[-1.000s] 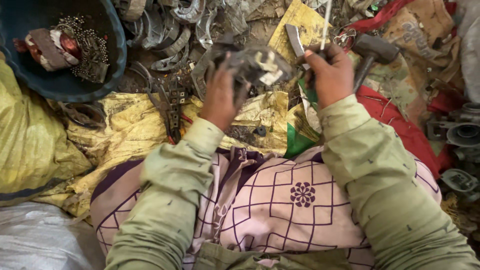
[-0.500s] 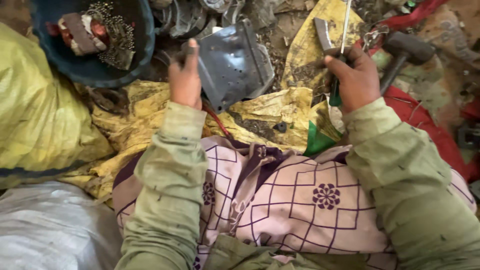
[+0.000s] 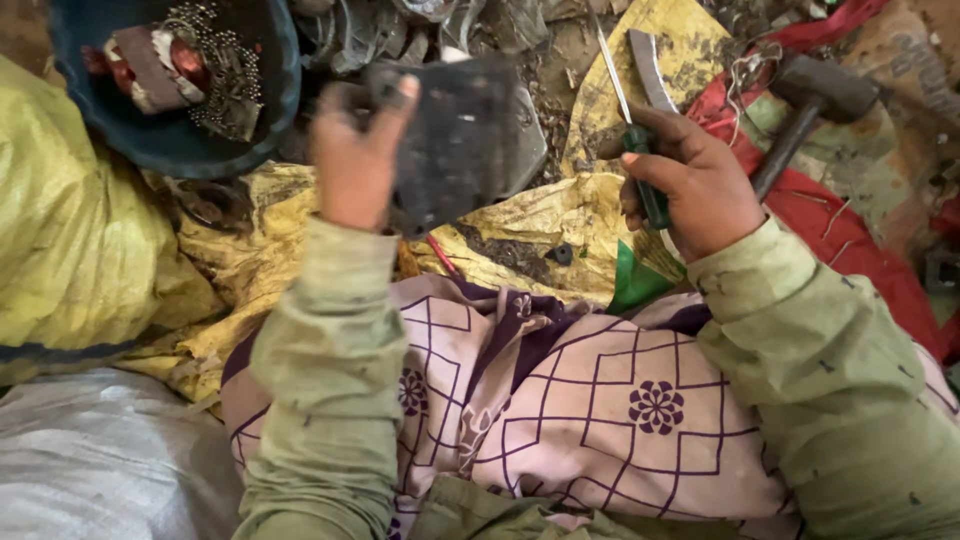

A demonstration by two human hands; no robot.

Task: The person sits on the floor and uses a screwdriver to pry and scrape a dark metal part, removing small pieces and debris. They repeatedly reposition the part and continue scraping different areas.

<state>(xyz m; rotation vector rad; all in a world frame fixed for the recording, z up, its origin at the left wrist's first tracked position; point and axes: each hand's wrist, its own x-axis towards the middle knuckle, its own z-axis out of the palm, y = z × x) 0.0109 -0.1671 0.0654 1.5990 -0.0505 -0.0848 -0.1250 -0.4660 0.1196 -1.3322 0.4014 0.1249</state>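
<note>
Left hand (image 3: 355, 160): your fingers are closed over the left edge of a dark, flat metal plate (image 3: 450, 140), thumb on its face, holding it lifted and tilted above the yellow sheet (image 3: 520, 225) spread over your lap. Right hand (image 3: 695, 185): it is clenched round the green handle of a screwdriver (image 3: 632, 130), whose thin shaft points up and away from you; a curved grey metal strip (image 3: 652, 75) stands just beside the shaft, and whether it is in the same grip cannot be told.

Step in hand, as judged: the plate is raised for inspection or for working on, the tool held ready and apart from it. The next move appears to call for bringing tip and plate together, which needs the plate steadied and its working face turned toward the tool.

Plate: roughly rectangular, dull black-grey, grimy, blurred here, with small pale specks across its face; its right edge overlaps scrap metal behind. A hammer (image 3: 810, 105) lies on red cloth (image 3: 850, 230) to the right; a blue basin (image 3: 160, 140) holding a chain and small parts sits upper left.
</note>
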